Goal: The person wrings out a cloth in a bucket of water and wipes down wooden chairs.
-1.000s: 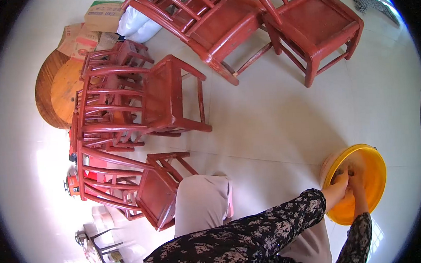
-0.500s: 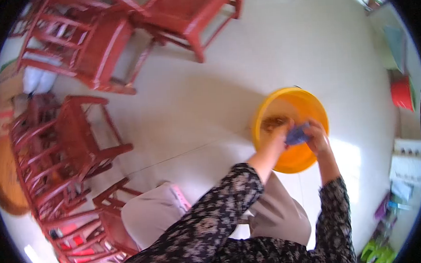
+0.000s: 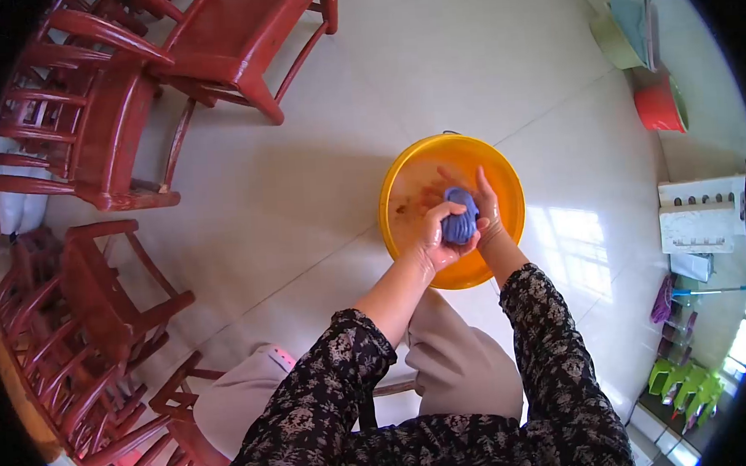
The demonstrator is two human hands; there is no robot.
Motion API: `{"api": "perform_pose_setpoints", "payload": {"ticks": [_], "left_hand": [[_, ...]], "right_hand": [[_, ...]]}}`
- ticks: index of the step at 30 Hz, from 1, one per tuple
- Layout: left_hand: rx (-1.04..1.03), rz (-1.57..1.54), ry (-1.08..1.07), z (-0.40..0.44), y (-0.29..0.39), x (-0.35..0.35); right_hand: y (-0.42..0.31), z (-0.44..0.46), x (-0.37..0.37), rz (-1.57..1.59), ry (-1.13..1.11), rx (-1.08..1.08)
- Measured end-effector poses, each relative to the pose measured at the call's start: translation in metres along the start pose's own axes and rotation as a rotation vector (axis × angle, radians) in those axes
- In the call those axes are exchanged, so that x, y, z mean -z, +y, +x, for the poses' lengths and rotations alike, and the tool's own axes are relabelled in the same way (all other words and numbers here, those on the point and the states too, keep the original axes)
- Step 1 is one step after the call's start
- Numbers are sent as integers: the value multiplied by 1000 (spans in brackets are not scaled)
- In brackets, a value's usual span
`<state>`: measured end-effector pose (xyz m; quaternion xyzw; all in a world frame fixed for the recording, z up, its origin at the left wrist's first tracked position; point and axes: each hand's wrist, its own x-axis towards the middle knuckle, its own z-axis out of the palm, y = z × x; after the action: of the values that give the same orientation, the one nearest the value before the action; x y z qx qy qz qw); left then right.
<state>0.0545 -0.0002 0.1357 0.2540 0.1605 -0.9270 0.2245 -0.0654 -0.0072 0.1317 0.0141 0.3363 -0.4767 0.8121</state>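
A wet-looking, bunched-up blue cloth [image 3: 460,217] is over the yellow bucket [image 3: 392,169]. My left hand [image 3: 437,235] is closed around the cloth, its fingers wrapped from the left and below. My right hand [image 3: 489,207] is beside it on the right, fingers stretched upward and palm against the cloth's side. Both hands look wet. Inside the bucket there is water, with some reddish-brown patches partly hidden behind my hands.
Red wooden chairs [image 3: 119,128] stand to the left and upper left on the tiled floor [image 3: 321,202]. Along the right side are a red container [image 3: 660,108], a white rack [image 3: 701,216] and green items [image 3: 685,385]. My knees flank the bucket's near side.
The view has shifted, so the bucket appears further left and higher. The cloth, earlier stretched between both hands, is now bunched in my left hand, and my right fingers have straightened.
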Motion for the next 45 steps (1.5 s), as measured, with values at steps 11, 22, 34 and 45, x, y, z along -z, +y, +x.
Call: {"api": "perform_pose_setpoints", "payload": {"ticks": [11, 22, 34, 45], "left_hand": [[159, 134, -67, 17, 10, 24], [-80, 1140, 591, 28, 5, 4], [-563, 1886, 510, 21, -4, 20], [-546, 2289, 659, 27, 1, 0]], "right_hand": [[-10, 14, 20, -393, 143, 95], [-9, 35, 23, -546, 230, 16], [19, 43, 37, -740, 786, 190], [3, 9, 7, -321, 636, 168]]}}
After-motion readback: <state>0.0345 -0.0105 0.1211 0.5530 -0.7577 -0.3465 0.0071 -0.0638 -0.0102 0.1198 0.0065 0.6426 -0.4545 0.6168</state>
